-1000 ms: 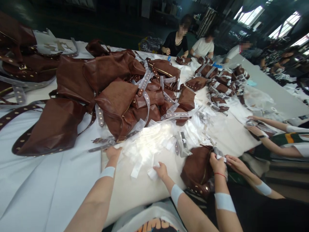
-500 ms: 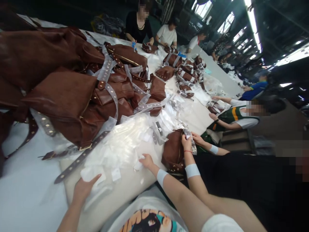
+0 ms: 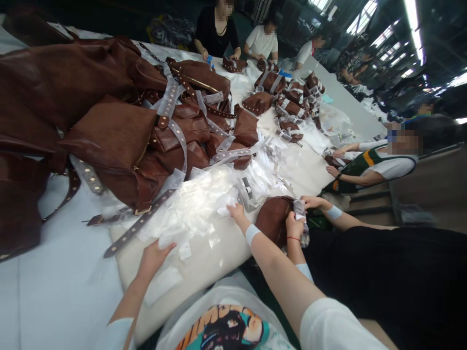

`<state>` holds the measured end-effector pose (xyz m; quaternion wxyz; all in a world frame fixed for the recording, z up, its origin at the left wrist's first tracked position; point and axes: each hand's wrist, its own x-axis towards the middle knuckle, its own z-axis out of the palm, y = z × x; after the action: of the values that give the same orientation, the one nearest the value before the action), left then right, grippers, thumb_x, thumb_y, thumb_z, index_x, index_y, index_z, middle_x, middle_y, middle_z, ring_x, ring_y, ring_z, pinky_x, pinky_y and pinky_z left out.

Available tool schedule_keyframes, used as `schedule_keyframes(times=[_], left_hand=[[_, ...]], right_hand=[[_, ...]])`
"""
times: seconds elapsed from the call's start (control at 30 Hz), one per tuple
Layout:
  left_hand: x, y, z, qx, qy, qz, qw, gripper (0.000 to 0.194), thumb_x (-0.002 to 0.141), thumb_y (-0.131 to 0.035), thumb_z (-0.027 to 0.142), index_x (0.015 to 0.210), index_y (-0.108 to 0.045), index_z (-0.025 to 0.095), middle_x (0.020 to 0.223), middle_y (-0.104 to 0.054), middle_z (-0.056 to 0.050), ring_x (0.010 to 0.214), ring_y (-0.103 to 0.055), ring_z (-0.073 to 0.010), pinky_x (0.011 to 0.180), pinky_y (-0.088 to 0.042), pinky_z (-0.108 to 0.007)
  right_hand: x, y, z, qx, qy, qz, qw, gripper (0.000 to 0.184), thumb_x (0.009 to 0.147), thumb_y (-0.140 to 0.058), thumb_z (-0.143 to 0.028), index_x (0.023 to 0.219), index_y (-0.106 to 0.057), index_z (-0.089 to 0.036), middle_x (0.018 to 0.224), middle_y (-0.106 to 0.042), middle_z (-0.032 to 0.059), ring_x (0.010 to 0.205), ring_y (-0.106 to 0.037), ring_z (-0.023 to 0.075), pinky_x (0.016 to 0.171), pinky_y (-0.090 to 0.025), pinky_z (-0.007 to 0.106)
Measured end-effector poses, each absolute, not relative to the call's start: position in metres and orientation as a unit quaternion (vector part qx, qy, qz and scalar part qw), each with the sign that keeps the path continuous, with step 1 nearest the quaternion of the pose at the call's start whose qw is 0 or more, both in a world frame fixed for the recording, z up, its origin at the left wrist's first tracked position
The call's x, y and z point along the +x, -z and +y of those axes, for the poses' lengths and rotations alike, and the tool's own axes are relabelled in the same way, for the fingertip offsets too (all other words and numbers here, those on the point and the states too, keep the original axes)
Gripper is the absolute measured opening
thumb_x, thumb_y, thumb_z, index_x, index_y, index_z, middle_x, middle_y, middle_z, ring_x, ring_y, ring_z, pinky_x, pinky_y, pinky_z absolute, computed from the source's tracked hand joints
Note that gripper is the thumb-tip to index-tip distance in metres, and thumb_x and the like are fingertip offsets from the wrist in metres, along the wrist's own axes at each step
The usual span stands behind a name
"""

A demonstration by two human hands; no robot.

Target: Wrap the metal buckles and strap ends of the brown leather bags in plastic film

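Observation:
My left hand [image 3: 153, 256] lies on the near edge of a heap of clear plastic wrappers and white paper strips [image 3: 197, 211], fingers curled onto a white strip. My right hand [image 3: 236, 212] reaches farther in and pinches a white piece at the heap's right side, beside a tape dispenser [image 3: 247, 191]. A pile of brown leather bags [image 3: 120, 131] with studded straps lies just beyond the heap. To my right, a co-worker's two hands [image 3: 297, 221] hold a clear wrapper against a small brown bag [image 3: 273, 218].
The long table has a white cover [image 3: 65, 287]. More brown bags [image 3: 288, 104] in plastic lie farther along it. Several people sit around the far end and right side, one in a green and white top [image 3: 368, 167].
My view swung right and tilted down. My right hand moved forward to the heap's far side near the tape dispenser. My left hand stays on the white strips at the near edge.

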<state>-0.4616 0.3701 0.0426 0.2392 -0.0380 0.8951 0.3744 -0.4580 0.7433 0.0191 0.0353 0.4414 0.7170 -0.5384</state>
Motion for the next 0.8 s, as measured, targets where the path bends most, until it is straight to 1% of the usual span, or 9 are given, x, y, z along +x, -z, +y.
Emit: schedule_keyframes(times=[0.13,0.23,0.33,0.47,0.57,0.63,0.7,0.73,0.8], left_hand=[[-0.495,-0.049,0.422,0.029,-0.371,0.897,0.24,0.054,0.066,-0.066,0.066,0.092,-0.073,0.018,0.089,-0.078,-0.01,0.097,-0.072,-0.0382,0.088,-0.057,-0.042],[-0.521,-0.057,0.477,0.085,-0.371,0.893,0.24,0.055,0.073,-0.065,0.061,0.105,-0.073,0.016,0.099,-0.079,-0.01,0.099,-0.072,-0.0344,0.085,-0.056,-0.036],[-0.545,-0.067,0.534,0.157,-0.352,0.892,0.236,0.05,0.08,-0.066,0.054,0.115,-0.072,0.018,0.108,-0.078,-0.008,0.104,-0.071,-0.0312,0.087,-0.054,-0.032],[-0.572,-0.072,0.607,0.225,-0.292,0.903,0.222,0.043,0.088,-0.064,0.042,0.125,-0.068,0.02,0.112,-0.076,-0.012,0.11,-0.069,-0.0331,0.09,-0.05,-0.035],[-0.587,-0.065,0.655,0.26,-0.255,0.903,0.23,0.043,0.084,-0.07,0.039,0.123,-0.068,0.02,0.11,-0.075,-0.014,0.107,-0.068,-0.0333,0.089,-0.051,-0.036],[-0.594,-0.06,0.677,0.275,-0.237,0.901,0.235,0.056,0.072,-0.083,0.039,0.123,-0.067,0.019,0.115,-0.073,-0.015,0.112,-0.066,-0.0351,0.091,-0.051,-0.037],[-0.601,-0.054,0.689,0.281,-0.227,0.905,0.224,0.078,0.06,-0.091,0.036,0.13,-0.063,0.017,0.128,-0.066,-0.019,0.124,-0.058,-0.039,0.096,-0.051,-0.041],[-0.603,-0.052,0.692,0.282,-0.227,0.907,0.213,0.087,0.058,-0.092,0.034,0.136,-0.059,0.016,0.134,-0.062,-0.021,0.13,-0.052,-0.0407,0.1,-0.05,-0.043],[-0.606,-0.05,0.692,0.282,-0.234,0.91,0.194,0.096,0.059,-0.092,0.035,0.143,-0.052,0.011,0.141,-0.057,-0.024,0.136,-0.045,-0.0424,0.104,-0.047,-0.048]], right_hand=[[-0.463,-0.03,0.73,0.517,0.563,0.645,0.008,0.034,0.102,-0.061,-0.038,0.127,-0.06,-0.015,0.115,-0.067,0.0087,0.091,-0.068,0.0181,0.077,-0.062,0.034],[-0.471,-0.035,0.727,0.546,0.581,0.604,0.0,0.035,0.103,-0.058,-0.041,0.125,-0.061,-0.014,0.108,-0.068,0.0075,0.084,-0.068,0.0161,0.071,-0.061,0.032],[-0.473,-0.035,0.725,0.558,0.593,0.58,0.004,0.037,0.1,-0.063,-0.041,0.125,-0.06,-0.014,0.103,-0.068,0.0062,0.078,-0.067,0.0149,0.067,-0.06,0.029],[-0.453,-0.028,0.713,0.576,0.586,0.57,-0.009,0.036,0.101,-0.063,-0.037,0.128,-0.057,-0.013,0.1,-0.067,0.0043,0.069,-0.064,0.012,0.06,-0.055,0.024],[-0.43,-0.019,0.701,0.587,0.575,0.57,-0.003,0.029,0.102,-0.06,-0.033,0.123,-0.059,-0.012,0.093,-0.066,0.0018,0.065,-0.062,0.0105,0.055,-0.051,0.022],[-0.418,-0.011,0.696,0.592,0.563,0.577,0.005,0.024,0.102,-0.061,-0.031,0.118,-0.061,-0.013,0.091,-0.066,0.0014,0.063,-0.061,0.01,0.055,-0.051,0.022],[-0.412,-0.005,0.694,0.589,0.55,0.592,0.007,0.022,0.102,-0.061,-0.031,0.115,-0.061,-0.014,0.09,-0.065,0.0017,0.064,-0.061,0.0102,0.057,-0.052,0.023],[-0.411,-0.003,0.695,0.582,0.546,0.603,0.006,0.022,0.102,-0.061,-0.031,0.115,-0.061,-0.014,0.09,-0.065,0.0017,0.066,-0.061,0.0109,0.058,-0.053,0.024],[-0.413,-0.002,0.7,0.552,0.545,0.631,-0.001,0.024,0.101,-0.062,-0.033,0.115,-0.062,-0.014,0.092,-0.065,0.0025,0.071,-0.063,0.0125,0.064,-0.055,0.026]])
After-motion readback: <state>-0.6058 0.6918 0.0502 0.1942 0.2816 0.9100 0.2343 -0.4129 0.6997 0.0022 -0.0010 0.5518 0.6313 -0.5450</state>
